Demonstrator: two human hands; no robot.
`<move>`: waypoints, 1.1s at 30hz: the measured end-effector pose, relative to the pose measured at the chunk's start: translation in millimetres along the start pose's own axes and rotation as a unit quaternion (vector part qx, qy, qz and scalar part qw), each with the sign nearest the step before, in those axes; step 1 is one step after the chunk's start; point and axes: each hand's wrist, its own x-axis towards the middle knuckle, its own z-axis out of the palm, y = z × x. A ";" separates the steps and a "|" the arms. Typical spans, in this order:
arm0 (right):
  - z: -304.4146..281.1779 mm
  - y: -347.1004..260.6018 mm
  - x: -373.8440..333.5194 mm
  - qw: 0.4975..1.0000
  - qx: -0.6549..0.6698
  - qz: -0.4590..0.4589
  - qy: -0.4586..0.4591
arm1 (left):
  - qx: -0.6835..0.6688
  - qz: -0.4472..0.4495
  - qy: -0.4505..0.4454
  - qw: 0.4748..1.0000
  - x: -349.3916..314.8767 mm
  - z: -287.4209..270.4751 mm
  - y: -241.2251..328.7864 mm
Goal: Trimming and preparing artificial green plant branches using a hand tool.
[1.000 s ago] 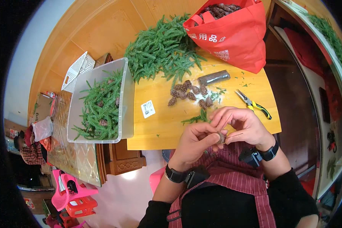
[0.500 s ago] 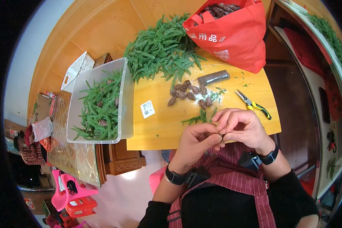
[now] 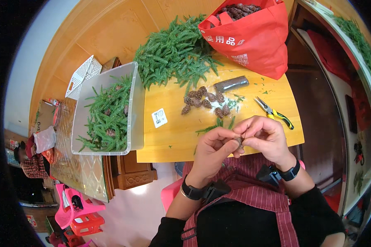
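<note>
Both my hands meet over the near edge of the yellow table. My left hand (image 3: 212, 155) is closed on a small brown pine cone (image 3: 240, 142), mostly hidden by the fingers. Pressed against the cone, my right hand (image 3: 272, 140) pinches a thin dark wire (image 3: 246, 132) that stands up between the fingertips. Just beyond the hands lies a green artificial pine sprig (image 3: 216, 126). Farther back are several loose pine cones (image 3: 197, 95) and a clear-wrapped bundle of dark thin pieces (image 3: 231, 84). Pliers (image 3: 274, 113) with yellow-and-black handles rest to the right, jaws apart.
A clear plastic bin (image 3: 137, 111) at the left holds green sprigs with cones. Behind, a heap of green sprigs (image 3: 173, 53) lies beside a red bag (image 3: 255, 41) full of pine cones. A white label card (image 3: 159, 118) lies on the yellow table (image 3: 169, 142).
My right fingers have shifted at the cone, and the wire, which pointed partly sideways to the right, now stands upright. More of the cone shows between the fingers.
</note>
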 end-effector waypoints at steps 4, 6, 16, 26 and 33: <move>1.2 2.0 1.4 0.998 -0.046 -0.048 0.010 | 0.001 0.024 -0.003 1.000 0.3 1.5 -1.5; 1.1 -0.4 0.6 0.995 -0.088 -0.039 0.004 | 0.007 0.029 -0.002 1.000 -0.4 2.0 -2.3; 5.6 0.0 -5.0 0.999 0.039 0.001 0.017 | 0.075 0.133 -0.010 0.988 1.5 6.6 -3.9; 5.1 -2.9 -4.3 0.980 -0.193 -0.017 0.038 | 0.255 0.243 0.001 0.936 4.2 0.6 -13.1; -55.3 -8.5 -10.5 0.796 -0.602 0.035 0.063 | 0.035 0.138 0.023 0.989 3.7 -0.8 -4.1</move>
